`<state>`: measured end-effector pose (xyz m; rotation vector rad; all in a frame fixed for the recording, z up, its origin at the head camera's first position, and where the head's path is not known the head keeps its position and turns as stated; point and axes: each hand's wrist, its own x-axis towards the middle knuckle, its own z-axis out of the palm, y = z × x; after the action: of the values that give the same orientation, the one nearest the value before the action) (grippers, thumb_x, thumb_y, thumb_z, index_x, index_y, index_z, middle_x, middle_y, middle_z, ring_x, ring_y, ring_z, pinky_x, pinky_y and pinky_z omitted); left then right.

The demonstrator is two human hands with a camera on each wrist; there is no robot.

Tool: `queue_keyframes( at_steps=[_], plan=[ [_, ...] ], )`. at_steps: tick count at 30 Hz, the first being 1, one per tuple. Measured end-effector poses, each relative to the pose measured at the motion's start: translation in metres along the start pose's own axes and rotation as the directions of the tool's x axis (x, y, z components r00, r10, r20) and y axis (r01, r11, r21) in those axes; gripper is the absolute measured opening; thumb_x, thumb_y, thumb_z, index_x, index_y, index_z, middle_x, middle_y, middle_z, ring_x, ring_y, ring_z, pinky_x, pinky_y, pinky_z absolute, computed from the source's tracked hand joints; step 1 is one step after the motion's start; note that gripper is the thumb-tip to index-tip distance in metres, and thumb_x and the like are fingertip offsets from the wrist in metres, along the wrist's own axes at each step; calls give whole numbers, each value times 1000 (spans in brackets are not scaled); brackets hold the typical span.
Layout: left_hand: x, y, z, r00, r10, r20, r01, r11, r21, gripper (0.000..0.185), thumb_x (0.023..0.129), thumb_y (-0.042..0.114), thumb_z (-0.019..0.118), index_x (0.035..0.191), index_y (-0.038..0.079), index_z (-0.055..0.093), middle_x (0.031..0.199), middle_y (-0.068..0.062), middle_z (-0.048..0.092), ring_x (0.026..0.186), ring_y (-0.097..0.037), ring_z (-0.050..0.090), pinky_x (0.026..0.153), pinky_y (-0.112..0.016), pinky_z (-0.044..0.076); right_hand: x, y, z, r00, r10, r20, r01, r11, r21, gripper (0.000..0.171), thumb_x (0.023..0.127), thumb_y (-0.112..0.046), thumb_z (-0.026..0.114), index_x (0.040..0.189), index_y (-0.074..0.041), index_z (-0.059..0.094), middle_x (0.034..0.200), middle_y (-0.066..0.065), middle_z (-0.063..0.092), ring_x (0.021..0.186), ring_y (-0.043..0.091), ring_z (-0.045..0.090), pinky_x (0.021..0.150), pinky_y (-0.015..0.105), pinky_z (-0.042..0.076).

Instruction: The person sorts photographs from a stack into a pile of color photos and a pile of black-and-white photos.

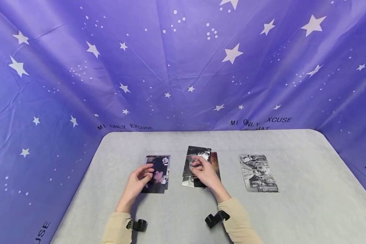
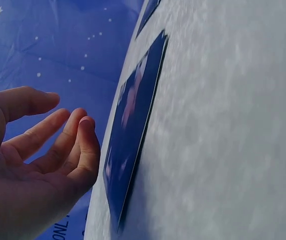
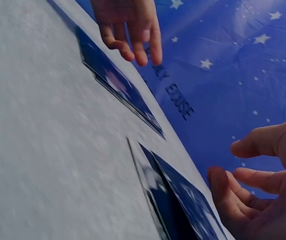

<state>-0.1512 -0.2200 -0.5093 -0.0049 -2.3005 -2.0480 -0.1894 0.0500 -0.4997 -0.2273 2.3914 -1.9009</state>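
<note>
Two hands work side by side; the right hand (image 1: 205,173) hovers over the middle stack of photos (image 1: 198,159), fingers loosely curled, gripping nothing. The left hand (image 1: 139,181), fingers relaxed and apart, sits at the left photo (image 1: 159,171), its long axis running away from the person; the lone right photo (image 1: 257,173) lies well apart.

Pale grey table (image 1: 292,210) w/ rounded corners fills the lower half, 6 o'clock. Purple-blue backdrop cloth (image 1: 176,67) w/ white stars wraps round from 9 to 3 o'clock, creased, black lettering along its bottom edge. Light soft and even.
</note>
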Motion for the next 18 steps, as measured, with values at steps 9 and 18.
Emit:
queue_keyframes(
  at_steps=[9, 18],
  plan=[
    [0, 2, 19, 999, 15, 30, -14, 1000, -21, 38, 85, -17, 55, 123, -14, 55, 109, -31, 60, 94, -27, 62, 82, -19, 48, -7, 6, -32, 1000, 14, -24, -15, 999, -47, 42, 83, 4, 65, 124, 6, 56, 98, 17, 64, 77, 15, 63, 66, 21, 48],
    [3, 7, 46, 996, 31, 81, -24, 996, -86, 40, 87, -14, 57, 126, -15, 51, 111, -34, 59, 97, -27, 63, 79, -20, 49, -10, 11, -53, 997, 56, -48, -60, 996, -69, 50, 85, 3, 63, 133, 6, 49, 108, 23, 61, 90, 26, 62, 78, 25, 49]
  ],
)
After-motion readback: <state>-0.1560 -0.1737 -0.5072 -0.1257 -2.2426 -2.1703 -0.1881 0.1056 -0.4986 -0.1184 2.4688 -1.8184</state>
